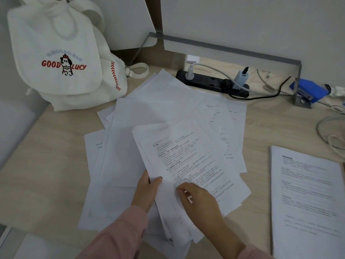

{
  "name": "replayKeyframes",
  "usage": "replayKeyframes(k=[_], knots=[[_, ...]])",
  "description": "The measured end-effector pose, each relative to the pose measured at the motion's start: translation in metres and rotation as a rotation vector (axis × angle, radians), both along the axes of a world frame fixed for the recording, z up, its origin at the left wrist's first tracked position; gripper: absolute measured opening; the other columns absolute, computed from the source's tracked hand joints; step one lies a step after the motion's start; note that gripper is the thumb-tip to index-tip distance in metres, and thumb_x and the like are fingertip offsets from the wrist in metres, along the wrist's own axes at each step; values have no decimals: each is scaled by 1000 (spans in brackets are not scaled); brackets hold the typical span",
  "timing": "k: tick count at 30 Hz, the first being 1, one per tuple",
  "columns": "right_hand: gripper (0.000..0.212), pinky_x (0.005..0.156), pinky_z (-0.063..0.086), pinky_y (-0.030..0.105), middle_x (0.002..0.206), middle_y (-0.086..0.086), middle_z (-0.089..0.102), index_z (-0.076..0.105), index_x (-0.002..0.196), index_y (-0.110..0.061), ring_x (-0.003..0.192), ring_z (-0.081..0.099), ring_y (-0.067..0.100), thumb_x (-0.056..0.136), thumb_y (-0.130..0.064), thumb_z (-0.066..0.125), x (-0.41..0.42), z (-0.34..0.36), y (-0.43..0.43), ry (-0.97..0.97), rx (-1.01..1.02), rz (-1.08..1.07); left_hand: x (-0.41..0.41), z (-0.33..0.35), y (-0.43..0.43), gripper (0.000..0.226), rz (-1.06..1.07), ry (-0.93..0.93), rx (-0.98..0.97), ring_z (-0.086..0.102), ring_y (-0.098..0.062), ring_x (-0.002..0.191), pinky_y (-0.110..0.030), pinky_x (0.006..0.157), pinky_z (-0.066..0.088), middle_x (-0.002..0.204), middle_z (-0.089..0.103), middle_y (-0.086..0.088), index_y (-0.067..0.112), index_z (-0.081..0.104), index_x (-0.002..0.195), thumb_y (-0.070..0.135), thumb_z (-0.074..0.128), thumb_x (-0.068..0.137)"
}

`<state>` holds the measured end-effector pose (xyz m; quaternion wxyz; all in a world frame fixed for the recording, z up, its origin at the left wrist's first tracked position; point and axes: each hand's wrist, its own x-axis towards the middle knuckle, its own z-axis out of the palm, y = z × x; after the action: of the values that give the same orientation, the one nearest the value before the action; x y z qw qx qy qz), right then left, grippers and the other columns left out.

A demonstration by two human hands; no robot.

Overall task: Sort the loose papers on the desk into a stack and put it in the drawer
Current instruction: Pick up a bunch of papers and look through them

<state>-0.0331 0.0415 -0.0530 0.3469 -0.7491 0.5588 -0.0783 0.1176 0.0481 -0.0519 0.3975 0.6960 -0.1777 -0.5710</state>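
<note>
Several loose white papers (153,116) lie fanned and overlapping across the middle of the wooden desk (46,165). On top, a small bundle of printed sheets (188,161) is tilted to the left. My left hand (147,189) grips the bundle's lower left edge, thumb on top. My right hand (199,200) pinches the bundle's lower part just beside it. A neater stack of printed pages (306,200) lies at the right edge of the desk. No drawer is in view.
A white canvas backpack (65,58) stands at the back left. A black power strip (211,83) with plugs and cables lies at the back, under a grey metal frame (233,49). A blue stapler (309,91) and white cables (328,135) sit at the back right.
</note>
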Motion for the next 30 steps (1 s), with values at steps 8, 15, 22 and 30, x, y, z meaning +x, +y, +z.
replayKeyframes(k=[8, 15, 22, 30], knots=[[53, 96, 36, 25, 137, 3, 45, 43, 134, -17, 119, 44, 11, 86, -25, 62, -57, 15, -48, -215, 90, -484, 3, 19, -3, 34, -47, -119, -135, 54, 4, 83, -5, 61, 46, 96, 58, 19, 29, 50, 111, 2, 47, 90], [30, 71, 55, 19, 112, 0, 69, 58, 116, -19, 92, 69, 7, 86, -22, 61, -73, 61, -80, -636, 349, -497, 4, 63, -24, 31, -51, -166, -351, 61, 4, 63, -5, 58, 48, 67, 68, 20, 26, 59, 82, -3, 50, 88], [25, 70, 57, 23, 103, -6, 73, 64, 109, -22, 92, 70, 11, 84, -19, 61, -58, 101, -77, -875, 227, -559, -4, 100, -46, 32, 39, -176, -524, 61, 9, 63, -5, 58, 46, 65, 68, 23, 21, 61, 85, -7, 46, 87], [36, 70, 53, 18, 102, -7, 73, 63, 112, -21, 90, 67, 3, 76, -21, 67, -68, 107, -77, -886, 130, -563, -10, 104, -49, 30, 85, -146, -576, 62, 9, 71, -7, 63, 47, 74, 69, 18, 14, 61, 95, -8, 43, 88]])
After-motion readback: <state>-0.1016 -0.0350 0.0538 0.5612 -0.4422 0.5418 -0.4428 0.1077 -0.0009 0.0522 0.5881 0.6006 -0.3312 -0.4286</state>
